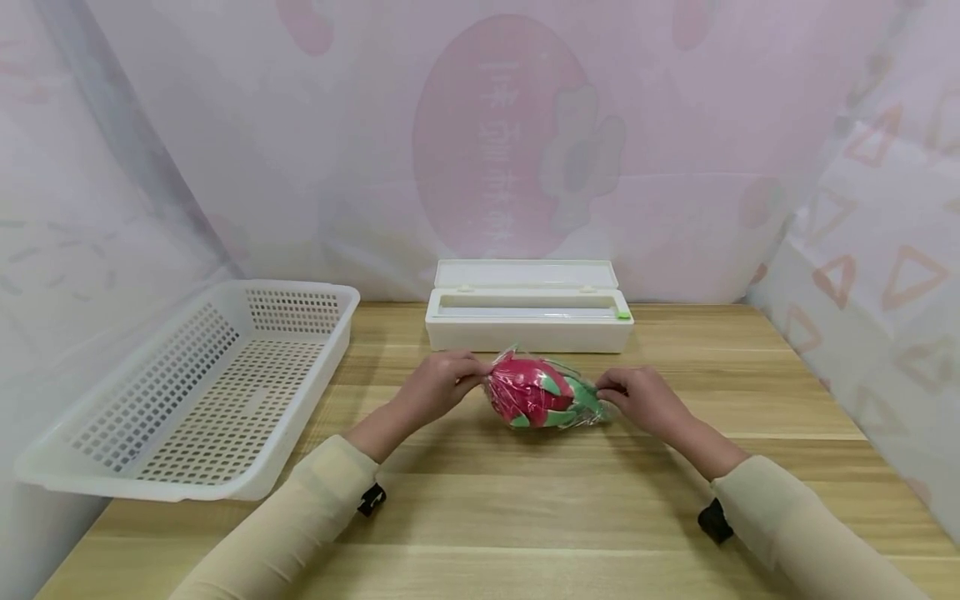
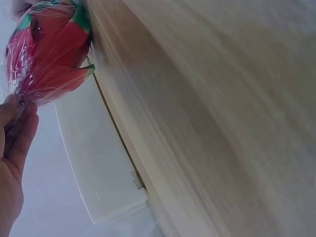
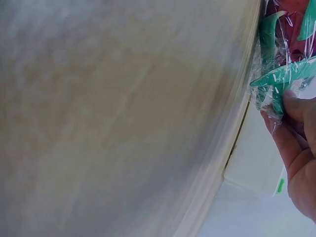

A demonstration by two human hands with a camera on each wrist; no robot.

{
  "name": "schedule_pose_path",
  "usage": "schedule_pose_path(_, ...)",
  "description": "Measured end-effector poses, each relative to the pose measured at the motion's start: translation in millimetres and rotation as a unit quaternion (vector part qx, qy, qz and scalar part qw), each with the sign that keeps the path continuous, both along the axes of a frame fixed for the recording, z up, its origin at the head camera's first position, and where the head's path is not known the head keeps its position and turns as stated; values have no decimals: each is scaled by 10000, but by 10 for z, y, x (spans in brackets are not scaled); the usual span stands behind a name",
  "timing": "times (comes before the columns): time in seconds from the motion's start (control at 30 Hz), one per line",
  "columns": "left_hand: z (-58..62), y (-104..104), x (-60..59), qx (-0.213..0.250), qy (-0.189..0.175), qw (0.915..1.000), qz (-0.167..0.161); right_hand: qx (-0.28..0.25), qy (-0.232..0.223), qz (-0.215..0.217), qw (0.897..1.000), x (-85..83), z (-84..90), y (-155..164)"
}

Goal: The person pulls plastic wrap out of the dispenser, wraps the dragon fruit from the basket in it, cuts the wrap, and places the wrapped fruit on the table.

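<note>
Both hands pinch the cling film around a toy dragon fruit [image 1: 542,394] lying mid-table: the left hand [image 1: 437,385] at its left end, the right hand [image 1: 643,398] at its green-tipped right end. Just beyond it sits an open white cling-film dispenser [image 1: 528,315], with a white basket [image 1: 202,392] at the far left.

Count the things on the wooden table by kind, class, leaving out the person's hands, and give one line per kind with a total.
Dragon fruit wrapped in clear film: 1, pinched at its ends by the left hand and the right hand
White perforated basket: 1
White cling-film dispenser box, lid open: 1
Total: 3
</note>
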State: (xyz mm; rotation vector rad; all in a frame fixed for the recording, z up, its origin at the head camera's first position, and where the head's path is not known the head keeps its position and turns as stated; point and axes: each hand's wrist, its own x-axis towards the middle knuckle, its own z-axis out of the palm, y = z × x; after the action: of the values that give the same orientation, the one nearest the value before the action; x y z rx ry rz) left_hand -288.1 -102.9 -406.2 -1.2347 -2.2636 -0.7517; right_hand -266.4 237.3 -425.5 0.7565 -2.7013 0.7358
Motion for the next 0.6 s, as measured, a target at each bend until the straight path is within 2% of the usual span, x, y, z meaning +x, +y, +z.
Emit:
schedule_pose_path(0.2, 8, 8, 6, 619, -870, 9942, 107, -2, -120, -41, 9999, -4, 57, -15)
schedule_pose_path(0.37, -20, 9, 19, 844, -1458, 9856, 158, -79, -181, 9, 9998, 8, 53, -20)
schedule_pose_path(0.6, -15, 13, 13, 846, -1753, 9806, 214, -37, 38, 31, 10000, -3, 43, -14)
